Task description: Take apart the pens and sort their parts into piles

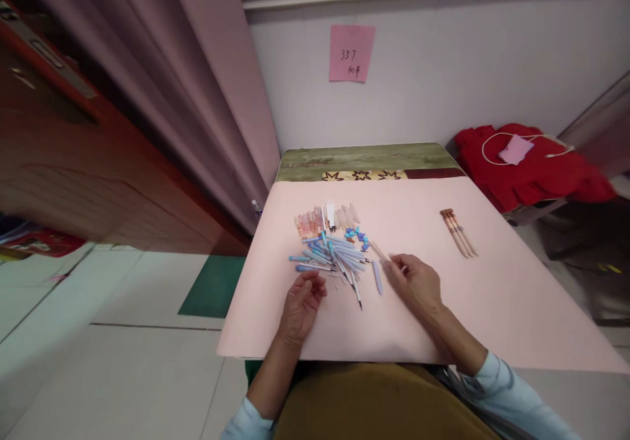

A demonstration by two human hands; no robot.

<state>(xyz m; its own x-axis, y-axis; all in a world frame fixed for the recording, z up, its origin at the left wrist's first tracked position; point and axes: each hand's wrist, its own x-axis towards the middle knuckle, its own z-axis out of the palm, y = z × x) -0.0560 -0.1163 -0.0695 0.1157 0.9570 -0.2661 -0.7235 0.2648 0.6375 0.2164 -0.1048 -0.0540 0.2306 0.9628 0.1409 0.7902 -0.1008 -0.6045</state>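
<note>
My right hand (418, 282) is closed on a slim, cream-coloured pen barrel (379, 252), which points up and left. Just in front of that hand a single lilac-blue pen barrel (377, 277) lies on the pink-covered table. My left hand (301, 302) rests at the near edge of a pile of blue pen parts (325, 254), its fingers loosely curled and nothing visible in them. White pen refills with dark tips (357, 294) stick out of the pile. Small blue pieces (355, 233) lie at its far right side.
Behind the pile stand rows of pinkish barrels (308, 222) and white parts (330, 216). Several pens with brown tops (459, 233) lie at the right. A red cloth (526, 168) with a white cable is beyond the table, and a pink note (351, 53) hangs on the wall.
</note>
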